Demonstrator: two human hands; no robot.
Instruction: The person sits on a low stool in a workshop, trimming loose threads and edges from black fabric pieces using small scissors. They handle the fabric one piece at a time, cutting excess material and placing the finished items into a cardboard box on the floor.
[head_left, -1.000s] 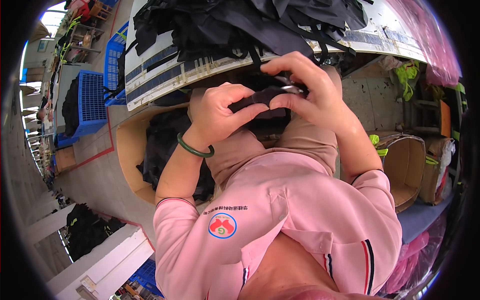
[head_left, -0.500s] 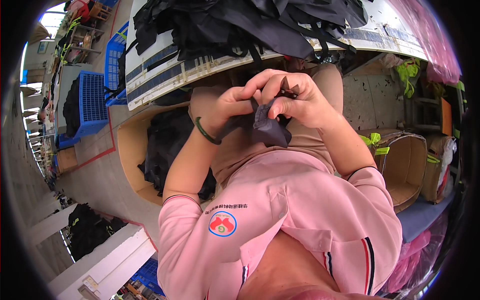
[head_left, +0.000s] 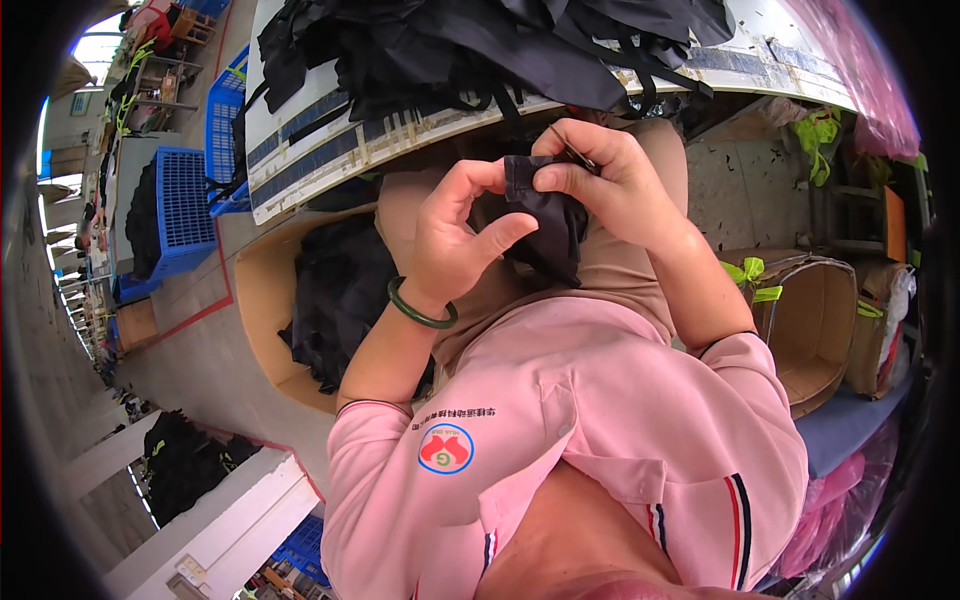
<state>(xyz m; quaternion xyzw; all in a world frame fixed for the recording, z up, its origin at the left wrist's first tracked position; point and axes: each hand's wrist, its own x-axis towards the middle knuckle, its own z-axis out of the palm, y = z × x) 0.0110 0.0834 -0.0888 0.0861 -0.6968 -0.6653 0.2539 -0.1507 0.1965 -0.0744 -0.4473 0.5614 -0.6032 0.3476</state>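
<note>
While pinched between both hands, dark fabric piece (head_left: 545, 225), left hand (head_left: 455, 240) and right hand (head_left: 610, 180) clamped on its top edge

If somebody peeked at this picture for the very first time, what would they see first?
Right in the middle, the left hand and right hand pinch a small piece of black fabric above the lap. A green bangle circles the left wrist. At the top, a heap of black cloth covers the white worktable, and a cardboard box of dark fabric sits left.
</note>
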